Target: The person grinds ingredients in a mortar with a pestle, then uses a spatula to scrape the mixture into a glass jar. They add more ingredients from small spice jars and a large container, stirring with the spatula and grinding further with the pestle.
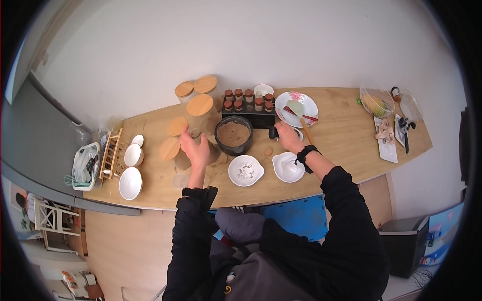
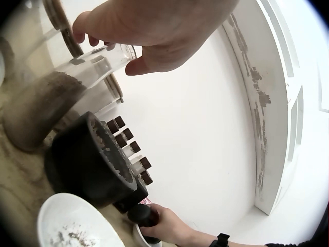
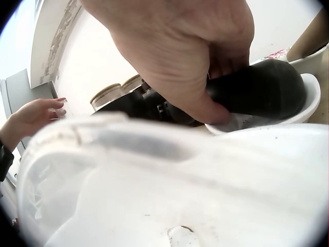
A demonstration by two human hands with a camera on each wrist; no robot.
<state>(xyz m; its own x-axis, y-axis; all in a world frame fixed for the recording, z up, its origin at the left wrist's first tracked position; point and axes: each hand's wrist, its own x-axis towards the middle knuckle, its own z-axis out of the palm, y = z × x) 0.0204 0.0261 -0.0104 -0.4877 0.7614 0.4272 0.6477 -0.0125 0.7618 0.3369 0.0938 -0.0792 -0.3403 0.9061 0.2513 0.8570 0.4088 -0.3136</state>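
My left hand [image 1: 197, 151] is at the neck of a clear glass bottle [image 2: 92, 72] with brown powder in its lower part. Its fingers are spread around the neck, thumb on one side and fingers on the other. My right hand [image 1: 288, 137] grips a thick black pestle with a rounded end [image 3: 257, 90] and holds it at a small white bowl [image 3: 311, 95]. Between the hands stands a dark mortar [image 1: 234, 146] with brown powder inside. Nearer me are a white spouted bowl with grey-white bits [image 1: 246, 173] and another white spouted bowl [image 1: 288, 170].
Jars with wooden lids [image 1: 201, 105] crowd behind the left hand. A black rack of spice bottles [image 1: 248, 118] stands behind the mortar. A floral plate [image 1: 309, 103] carries a spatula. White bowls [image 1: 131, 183] line the left; a wire basket [image 1: 369, 95] and white tray [image 1: 387, 153] lie right.
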